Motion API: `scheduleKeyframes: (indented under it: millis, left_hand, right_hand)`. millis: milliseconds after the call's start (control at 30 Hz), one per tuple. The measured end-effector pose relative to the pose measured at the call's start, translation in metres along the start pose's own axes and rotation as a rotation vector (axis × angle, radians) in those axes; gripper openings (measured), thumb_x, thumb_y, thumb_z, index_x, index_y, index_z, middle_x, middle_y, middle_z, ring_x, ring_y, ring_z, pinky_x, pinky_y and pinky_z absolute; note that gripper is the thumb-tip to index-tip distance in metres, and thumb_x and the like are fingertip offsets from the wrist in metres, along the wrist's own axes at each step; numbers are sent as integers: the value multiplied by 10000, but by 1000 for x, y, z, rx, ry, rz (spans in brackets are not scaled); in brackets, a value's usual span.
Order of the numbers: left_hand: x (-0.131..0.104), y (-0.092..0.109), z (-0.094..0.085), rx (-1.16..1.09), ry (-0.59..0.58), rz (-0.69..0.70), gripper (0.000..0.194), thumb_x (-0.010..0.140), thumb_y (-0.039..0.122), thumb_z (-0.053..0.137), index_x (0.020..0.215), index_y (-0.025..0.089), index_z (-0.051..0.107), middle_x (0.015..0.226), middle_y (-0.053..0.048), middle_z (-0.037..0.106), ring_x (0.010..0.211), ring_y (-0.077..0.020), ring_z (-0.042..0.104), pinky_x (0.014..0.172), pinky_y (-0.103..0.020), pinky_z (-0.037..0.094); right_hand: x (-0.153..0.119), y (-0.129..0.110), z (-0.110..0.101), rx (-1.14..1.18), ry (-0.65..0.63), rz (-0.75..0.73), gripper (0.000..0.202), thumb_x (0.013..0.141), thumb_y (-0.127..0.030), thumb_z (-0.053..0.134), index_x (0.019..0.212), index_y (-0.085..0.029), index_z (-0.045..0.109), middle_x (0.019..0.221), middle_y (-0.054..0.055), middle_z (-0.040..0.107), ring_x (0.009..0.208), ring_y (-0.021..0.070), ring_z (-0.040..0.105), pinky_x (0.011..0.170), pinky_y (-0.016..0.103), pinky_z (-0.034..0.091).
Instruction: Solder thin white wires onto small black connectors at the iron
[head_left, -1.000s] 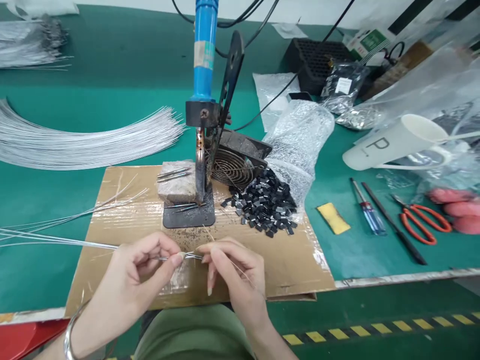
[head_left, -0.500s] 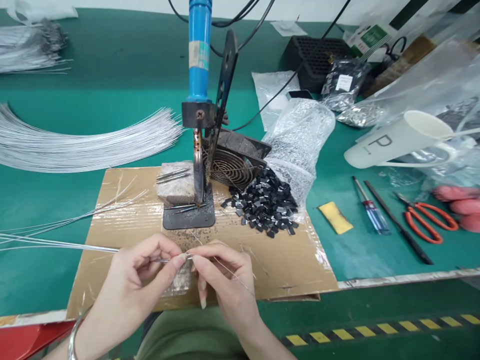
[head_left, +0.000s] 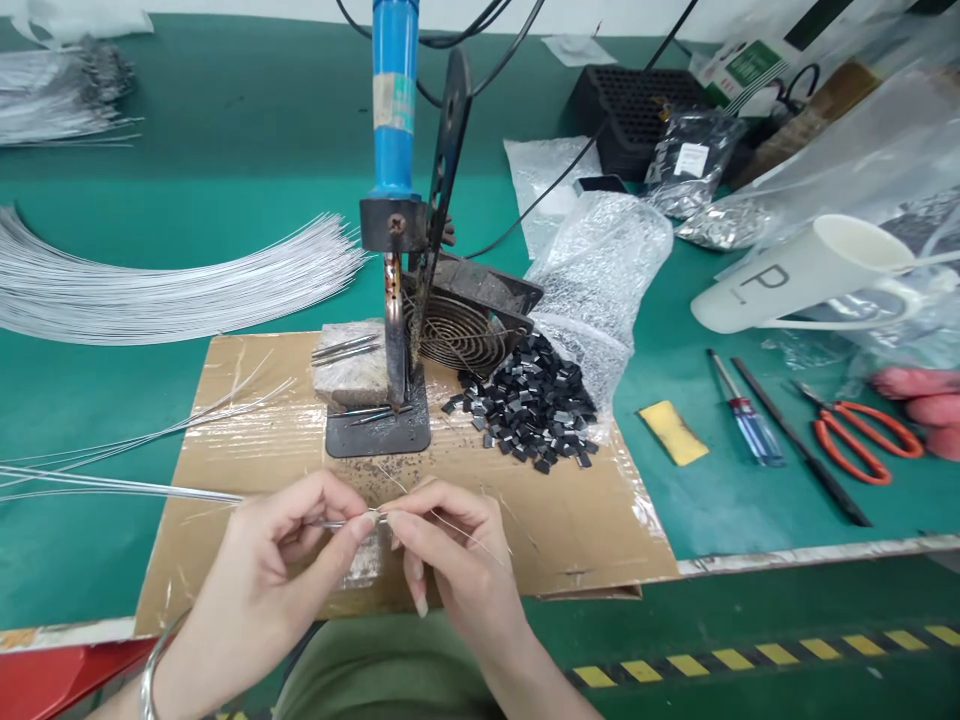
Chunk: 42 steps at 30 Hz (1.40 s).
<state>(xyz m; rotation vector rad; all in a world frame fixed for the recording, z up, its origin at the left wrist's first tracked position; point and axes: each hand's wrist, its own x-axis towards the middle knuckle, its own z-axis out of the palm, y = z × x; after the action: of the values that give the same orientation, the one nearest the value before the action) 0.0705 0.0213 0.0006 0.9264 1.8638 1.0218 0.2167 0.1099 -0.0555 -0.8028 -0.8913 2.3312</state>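
Observation:
My left hand (head_left: 289, 550) pinches a few thin grey wires (head_left: 187, 492), which run out to the left across the cardboard (head_left: 585, 530). Close beside it, my right hand (head_left: 454, 545) has thumb and forefinger closed on the wire ends, with a fine strand (head_left: 469, 535) trailing over its fingers. The fingertips of both hands nearly meet. Above them a blue soldering iron (head_left: 394, 100) hangs tip down over a black base plate (head_left: 379, 432). A heap of small black parts (head_left: 532, 405) lies to its right.
A large wire bundle (head_left: 180, 290) curves at the left. Behind the heap are a fan (head_left: 465, 325) and bubble wrap (head_left: 600, 270). On the right lie a yellow sponge (head_left: 673, 433), a screwdriver (head_left: 750, 420), a black rod (head_left: 802, 445), orange-handled pliers (head_left: 862, 440) and a white mug (head_left: 802, 275).
My right hand has shifted slightly, its lower fingers moving a little to the right. The fine strand lies a little differently. My left hand keeps its pinch on the wires.

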Motion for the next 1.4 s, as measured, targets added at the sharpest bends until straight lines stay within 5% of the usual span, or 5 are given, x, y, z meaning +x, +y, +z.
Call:
scheduleKeyframes:
  millis: [167, 833, 1200, 1400]
  left_hand:
    - [1, 4, 0, -6, -27, -12, 318, 954, 447, 674, 775, 187, 708, 640, 2, 592, 556, -117, 453, 498, -176, 373]
    - [-1, 0, 10, -5, 171, 81, 231, 923, 363, 691, 773, 189, 712, 593, 19, 594, 485, -100, 468, 452, -166, 373]
    - [-7, -20, 16, 97, 233, 103, 234, 977, 385, 688, 843, 194, 700, 697, -17, 674, 597, -136, 605, 518, -194, 449]
    - [-5, -16, 19, 82, 269, 111, 230, 973, 379, 700, 826, 202, 705, 665, 2, 654, 571, -121, 578, 503, -178, 443]
  right_hand:
    - [2, -9, -2, -6, -44, 46, 214, 789, -382, 911, 772, -183, 833, 583, -25, 654, 343, 52, 489, 312, 159, 382]
    - [2, 2, 0, 55, -28, 11, 226, 857, -418, 869, 872, -193, 855, 658, -20, 682, 340, 30, 490, 321, 146, 374]
    - [1, 0, 11, 145, 60, 57, 291, 740, -448, 927, 750, -178, 820, 576, -27, 651, 308, 45, 450, 289, 161, 365]
    - [1, 2, 12, 152, 59, 25, 234, 784, -416, 901, 779, -191, 834, 591, -31, 656, 320, 35, 442, 305, 153, 383]
